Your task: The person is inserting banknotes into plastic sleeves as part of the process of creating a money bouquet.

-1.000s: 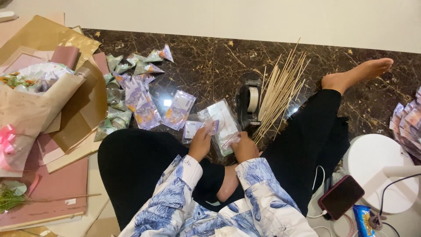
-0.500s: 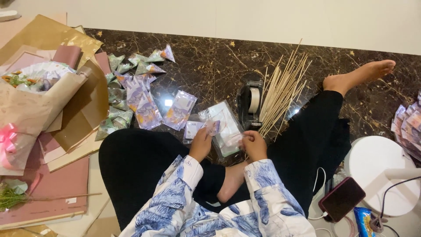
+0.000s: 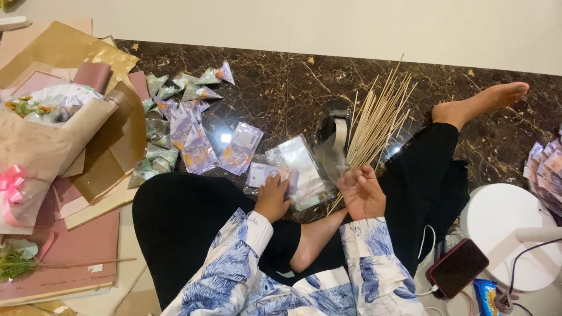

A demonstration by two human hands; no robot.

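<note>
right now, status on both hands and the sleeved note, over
Left hand pressing sleeved note on floor. Right hand open at skewer bundle base. Tape dispenser between them.

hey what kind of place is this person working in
Probably a room at home, used as a craft spot: the person sits on a dark marble floor beside a wrapped bouquet, a bundle of wooden skewers and sleeved banknotes.

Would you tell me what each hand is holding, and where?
Left hand pins a sleeved banknote by its near edge; right hand looks empty, beside the sticks.
</note>
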